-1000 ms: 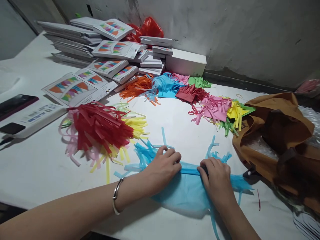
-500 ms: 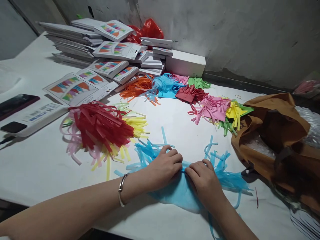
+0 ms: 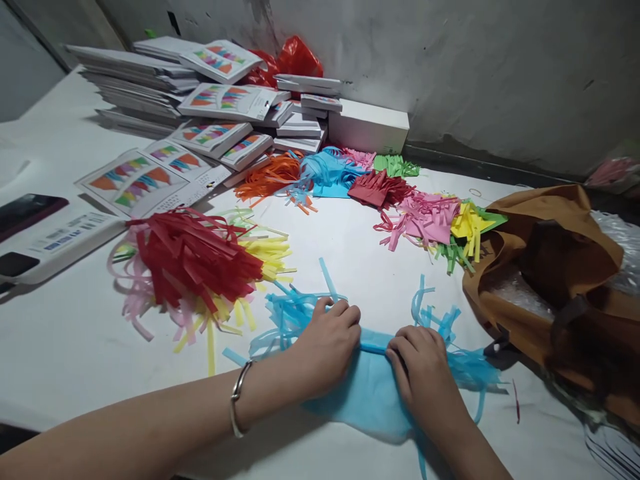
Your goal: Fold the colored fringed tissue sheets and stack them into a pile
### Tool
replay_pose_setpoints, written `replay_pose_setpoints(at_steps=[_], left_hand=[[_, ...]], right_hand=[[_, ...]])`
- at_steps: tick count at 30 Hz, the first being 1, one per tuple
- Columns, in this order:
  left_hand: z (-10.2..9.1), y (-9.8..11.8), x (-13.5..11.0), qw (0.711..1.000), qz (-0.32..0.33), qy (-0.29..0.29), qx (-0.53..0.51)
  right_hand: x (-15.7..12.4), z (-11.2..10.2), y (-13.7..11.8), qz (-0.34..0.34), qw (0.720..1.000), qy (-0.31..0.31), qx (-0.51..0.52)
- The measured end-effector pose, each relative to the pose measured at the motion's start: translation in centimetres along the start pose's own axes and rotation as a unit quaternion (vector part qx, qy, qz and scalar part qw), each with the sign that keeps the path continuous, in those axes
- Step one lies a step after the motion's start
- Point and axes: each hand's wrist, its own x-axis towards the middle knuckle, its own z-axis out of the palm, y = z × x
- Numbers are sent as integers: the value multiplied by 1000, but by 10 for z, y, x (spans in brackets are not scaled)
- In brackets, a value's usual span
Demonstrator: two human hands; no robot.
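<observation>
A blue tissue-paper tassel sheet (image 3: pixel 373 387) lies in front of me, with a narrow rolled fold across its middle and cut fringe strips spreading out at both sides. My left hand (image 3: pixel 333 340), with a silver bangle on the wrist, is closed on the fold's left part. On the right part of that fold, my right hand (image 3: pixel 420 363) is closed with bent fingers. A short stretch of the fold shows between the hands. The fingertips are partly hidden from view. Left of my left hand rests a bundle of red tassels (image 3: pixel 200 260) over pink and yellow fringe.
Orange (image 3: pixel 273 177), blue (image 3: pixel 330 170), dark red (image 3: pixel 380 190) and pink tassels (image 3: pixel 427 217) lie in an arc farther back. Printed packets (image 3: pixel 220 100) are stacked at back left. A brown bag (image 3: pixel 540 267) stands right, a phone (image 3: pixel 30 213) at far left.
My right hand has slid to the right along the fold, widening the gap between my hands. More of the rolled fold shows. The view has shifted slightly.
</observation>
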Motion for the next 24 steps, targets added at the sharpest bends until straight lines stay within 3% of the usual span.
replay_pose_setpoints(at_steps=[4, 7, 11, 14, 20, 24], left_hand=[[-4, 2, 6, 997, -61, -16, -33], [-2, -1, 4, 999, -23, 16, -16], [5, -2, 2, 989, 125, 52, 55], [13, -1, 4, 985, 133, 74, 83], [7, 0, 3, 983, 127, 113, 73], [0, 3, -11, 963, 238, 100, 71]], right_hand=[[4, 5, 0, 69, 997, 11, -11], [5, 4, 2, 84, 996, 14, 1], [4, 1, 1, -4, 1000, 30, 2], [4, 3, -4, -78, 996, 32, -33], [5, 16, -12, -123, 980, 49, -150], [8, 10, -3, -174, 965, 97, -172]])
